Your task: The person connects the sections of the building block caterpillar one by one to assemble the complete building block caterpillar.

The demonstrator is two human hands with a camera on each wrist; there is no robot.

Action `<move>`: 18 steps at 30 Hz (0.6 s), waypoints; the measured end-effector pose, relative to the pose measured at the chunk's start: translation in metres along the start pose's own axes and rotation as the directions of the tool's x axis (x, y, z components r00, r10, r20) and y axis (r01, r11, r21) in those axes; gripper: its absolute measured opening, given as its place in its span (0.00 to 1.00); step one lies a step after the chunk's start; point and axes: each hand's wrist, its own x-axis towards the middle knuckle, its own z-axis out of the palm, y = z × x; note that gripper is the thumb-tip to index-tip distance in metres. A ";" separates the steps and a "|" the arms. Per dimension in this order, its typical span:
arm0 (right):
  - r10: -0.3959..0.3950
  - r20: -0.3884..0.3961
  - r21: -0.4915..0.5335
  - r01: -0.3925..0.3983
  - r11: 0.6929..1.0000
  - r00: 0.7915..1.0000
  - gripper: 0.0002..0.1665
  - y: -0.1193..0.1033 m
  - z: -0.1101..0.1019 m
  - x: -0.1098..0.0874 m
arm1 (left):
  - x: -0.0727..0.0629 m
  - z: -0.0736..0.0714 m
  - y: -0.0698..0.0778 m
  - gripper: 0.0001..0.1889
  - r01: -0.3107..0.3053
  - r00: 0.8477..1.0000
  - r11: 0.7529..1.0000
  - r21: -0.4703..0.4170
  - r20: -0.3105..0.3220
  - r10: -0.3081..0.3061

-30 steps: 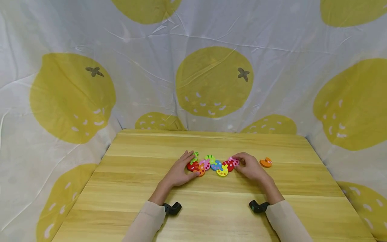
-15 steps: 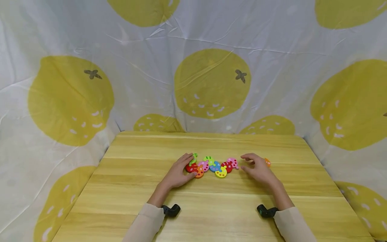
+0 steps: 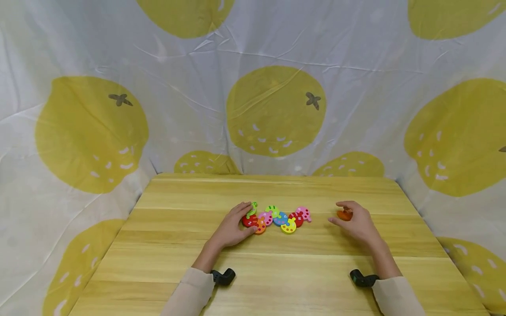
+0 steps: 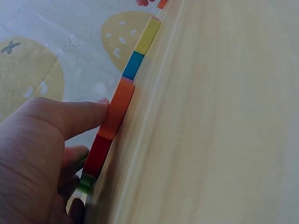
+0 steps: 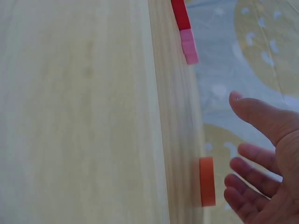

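Observation:
A row of joined, numbered puzzle pieces [image 3: 280,219] lies flat on the table in a zigzag. My left hand [image 3: 233,224] rests at its left end: the thumb touches the orange piece [image 4: 119,109], and the fingers lie at the green piece [image 3: 253,210] beyond the red one [image 3: 248,220]. A pink piece [image 3: 304,213] ends the row on the right. Apart from it lies a loose orange piece [image 3: 344,215], with my right hand [image 3: 359,221] around it. In the right wrist view the thumb and fingers are spread, clear of this loose piece [image 5: 207,182].
The wooden table [image 3: 284,281] reaches back to a white cloth [image 3: 189,101] printed with large yellow fruit. Each wrist wears a black camera, the left one [image 3: 224,277] and the right one [image 3: 363,278].
My right hand has left the pink end piece and moved right to the loose orange piece. My left hand has stayed at the row's left end.

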 end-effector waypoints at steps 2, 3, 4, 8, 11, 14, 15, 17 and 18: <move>0.015 -0.023 -0.006 -0.015 1.000 1.000 0.43 0.002 -0.004 -0.001 | 0.000 0.000 0.000 0.41 0.007 1.000 1.000 0.000 -0.003 -0.007; 0.022 -0.033 -0.010 -0.022 1.000 0.999 0.43 0.003 -0.006 -0.002 | 0.000 0.000 0.001 0.41 0.011 1.000 1.000 -0.004 -0.008 -0.011; 0.029 -0.041 -0.014 -0.030 0.999 0.999 0.44 0.004 -0.007 -0.003 | 0.000 -0.001 0.001 0.41 0.013 1.000 1.000 -0.007 -0.012 -0.013; 0.066 -0.043 -0.049 -0.068 0.996 0.997 0.47 0.007 -0.011 -0.004 | 0.000 -0.001 0.002 0.40 0.021 0.999 0.999 -0.027 -0.027 -0.022; 0.094 -0.024 -0.078 -0.096 0.992 0.995 0.48 0.010 -0.012 -0.004 | 0.000 0.000 0.002 0.41 0.015 0.999 0.999 -0.030 -0.033 -0.016; 0.120 0.000 -0.073 -0.120 0.990 0.993 0.48 0.015 -0.011 -0.004 | 0.000 0.000 0.001 0.41 0.011 1.000 1.000 -0.023 -0.029 -0.012; 0.125 0.008 -0.070 -0.124 0.990 0.992 0.48 0.017 -0.011 -0.004 | 0.001 0.000 0.001 0.42 0.011 1.000 1.000 -0.018 -0.026 -0.012; 0.129 0.019 -0.065 -0.128 0.990 0.991 0.46 0.019 -0.010 -0.004 | 0.001 0.000 0.001 0.42 0.014 1.000 1.000 -0.018 -0.023 -0.014; 0.128 0.020 -0.063 -0.127 0.990 0.992 0.44 0.020 -0.010 -0.004 | 0.001 0.000 0.001 0.42 0.014 1.000 1.000 -0.019 -0.024 -0.015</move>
